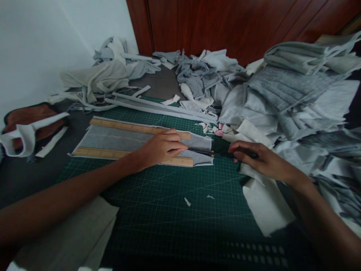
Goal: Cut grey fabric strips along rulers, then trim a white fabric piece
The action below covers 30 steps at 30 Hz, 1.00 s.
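Grips scissors [221, 154] in curled right hand [252, 157]; rests bunched left hand [162, 147] on fabric [115, 138] with unclear pinch. Has cloth pile [262, 101] at scissors' 2 o'clock, scraps [207, 127] at 12.

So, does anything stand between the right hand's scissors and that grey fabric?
Nothing visible: the scissors in the right hand reach the grey fabric, between two wooden rulers. Just beyond their tips, the left hand lies over it.

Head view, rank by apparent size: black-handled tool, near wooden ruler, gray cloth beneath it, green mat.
1. Green mat
2. Gray cloth
3. Near wooden ruler
4. Black-handled tool (partly hidden)
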{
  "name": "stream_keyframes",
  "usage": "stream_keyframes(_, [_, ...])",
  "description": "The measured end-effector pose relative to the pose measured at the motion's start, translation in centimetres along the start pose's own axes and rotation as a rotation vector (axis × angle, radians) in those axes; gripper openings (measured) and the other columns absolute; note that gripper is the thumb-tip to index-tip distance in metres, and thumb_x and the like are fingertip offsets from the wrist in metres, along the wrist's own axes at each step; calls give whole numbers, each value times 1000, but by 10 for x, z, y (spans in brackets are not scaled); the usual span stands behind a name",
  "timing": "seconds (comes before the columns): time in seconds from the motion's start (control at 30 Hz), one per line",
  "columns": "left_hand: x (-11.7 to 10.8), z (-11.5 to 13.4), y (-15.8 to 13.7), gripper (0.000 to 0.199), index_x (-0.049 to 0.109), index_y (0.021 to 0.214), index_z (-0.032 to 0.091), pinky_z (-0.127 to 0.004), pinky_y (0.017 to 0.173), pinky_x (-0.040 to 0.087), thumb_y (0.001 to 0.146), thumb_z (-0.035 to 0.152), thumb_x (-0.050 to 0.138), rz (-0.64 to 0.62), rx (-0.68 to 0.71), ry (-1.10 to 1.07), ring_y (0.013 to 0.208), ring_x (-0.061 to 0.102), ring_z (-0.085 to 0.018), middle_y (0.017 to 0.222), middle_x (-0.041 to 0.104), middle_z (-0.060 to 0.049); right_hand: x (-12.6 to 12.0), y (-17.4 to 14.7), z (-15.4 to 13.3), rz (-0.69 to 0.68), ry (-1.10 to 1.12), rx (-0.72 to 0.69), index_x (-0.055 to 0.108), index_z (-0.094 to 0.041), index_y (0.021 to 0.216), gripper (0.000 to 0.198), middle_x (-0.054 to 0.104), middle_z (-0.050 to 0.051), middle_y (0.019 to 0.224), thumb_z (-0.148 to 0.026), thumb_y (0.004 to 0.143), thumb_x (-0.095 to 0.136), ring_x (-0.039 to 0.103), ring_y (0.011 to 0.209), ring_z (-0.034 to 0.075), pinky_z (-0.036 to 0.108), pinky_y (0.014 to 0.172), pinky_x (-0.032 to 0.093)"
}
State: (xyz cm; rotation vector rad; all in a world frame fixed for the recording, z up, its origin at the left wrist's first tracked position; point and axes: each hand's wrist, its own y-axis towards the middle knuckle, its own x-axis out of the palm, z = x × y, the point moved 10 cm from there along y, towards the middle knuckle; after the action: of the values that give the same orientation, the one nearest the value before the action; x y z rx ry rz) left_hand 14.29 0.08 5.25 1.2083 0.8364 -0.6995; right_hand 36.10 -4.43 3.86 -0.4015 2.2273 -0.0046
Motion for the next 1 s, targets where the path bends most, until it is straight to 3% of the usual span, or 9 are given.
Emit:
stream_keyframes(0.17, [3, -6, 0, 17, 76, 101, 19, -30, 79, 49, 98, 21, 59, -42, -68, -64, 84, 62, -16, 87, 75, -4, 3, -2, 3, -45, -9, -3, 68, -24, 122, 39, 75, 3, 99, -49, 100, 47, 68, 80, 18, 30, 75, 52])
stream_keyframes(0.33, [0, -2, 0, 19, 75, 103, 17, -30, 80, 49, 99, 20, 57, -11, -27, -68, 88, 60, -17, 91, 74, -6, 1, -2, 5, -30, -35, 7, 68, -23, 127, 44, 76, 5, 106, -50, 100, 46, 69, 82, 19, 32, 76, 53])
stream_keyframes(0.53, [3, -12, -2, 19, 75, 103, 18, -29, 80, 49, 100, 22, 57, -20, -130, -170, 89, 59, -17, 91, 72, -5, 0, -2, -1, -20, -43, -27, 72, -23, 123, 42, 78, 4, 100, -48, 100, 46, 71, 83, 19, 31, 76, 55])
stream_keyframes(0.7, [1, -9, -2, 22, 76, 104, 19, -31, 82, 48, 100, 22, 55, -29, -88, -174, 90, 59, -18, 94, 73, -5, -2, -1, -6, -5, -34, -52, 74, -21, 118, 40, 78, 5, 102, -45, 100, 47, 71, 84, 19, 30, 77, 55])
stream_keyframes(0.9, [4, -13, -1, 25, 77, 105, 19, -33, 85, 48, 101, 20, 53, -72, -141, -219, 94, 59, -19, 97, 73, -7, -1, 0, -2, -5, -11, -43, 76, -20, 116, 43, 77, 4, 86, -47, 100, 47, 68, 72, 17, 29, 68, 53])
stream_keyframes(1.0, [3, -13, -1, 30, 77, 106, 19, -34, 89, 48, 100, 12, 48, -86, -162, -259, 97, 59, -20, 102, 73, -7, 0, 0, 2, -15, -6, -21, 75, -19, 117, 46, 77, 5, 88, -50, 100, 45, 69, 75, 18, 30, 69, 53])
